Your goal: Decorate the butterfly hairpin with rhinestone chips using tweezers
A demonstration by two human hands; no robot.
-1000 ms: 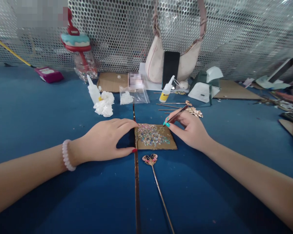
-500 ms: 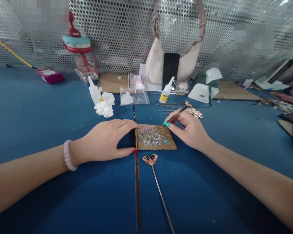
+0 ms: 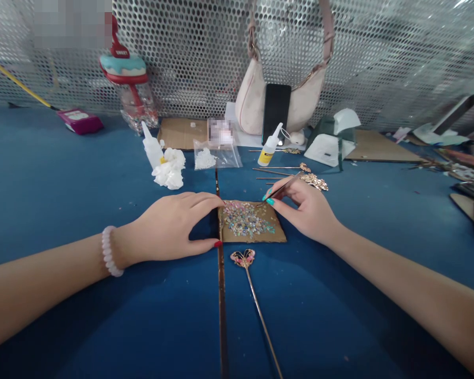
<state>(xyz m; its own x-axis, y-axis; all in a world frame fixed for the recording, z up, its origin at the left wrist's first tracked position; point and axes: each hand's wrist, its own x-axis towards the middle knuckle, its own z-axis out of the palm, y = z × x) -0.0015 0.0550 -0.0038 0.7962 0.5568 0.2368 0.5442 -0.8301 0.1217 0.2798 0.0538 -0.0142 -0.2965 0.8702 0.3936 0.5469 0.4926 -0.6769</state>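
Thumb and teal-nailed forefinger of the right hand (image 3: 304, 210) are clamped on a pair of slim tweezers (image 3: 283, 188). The tool's tip slants down to the far right corner of a cardboard square (image 3: 256, 238) strewn with tiny iridescent rhinestones (image 3: 247, 220), while the remaining fingers curl under, the wrist is low and the forearm runs back to the right across the blue table (image 3: 63, 184). Opposite, the left hand (image 3: 174, 226) lies palm down in an arched C. Its fingers are together and reach the card's far left corner, and its red-nailed thumb is set apart at the near left corner, so the hand touches the card's edge without gripping it. A pale bead bracelet (image 3: 107, 251) circles that wrist. The card lies flat at the table's centre, between the two hands. Just in front of it rests a butterfly-headed hairpin (image 3: 243, 258). Beyond stand a glue bottle (image 3: 269, 146) and a pink handbag (image 3: 253, 100).
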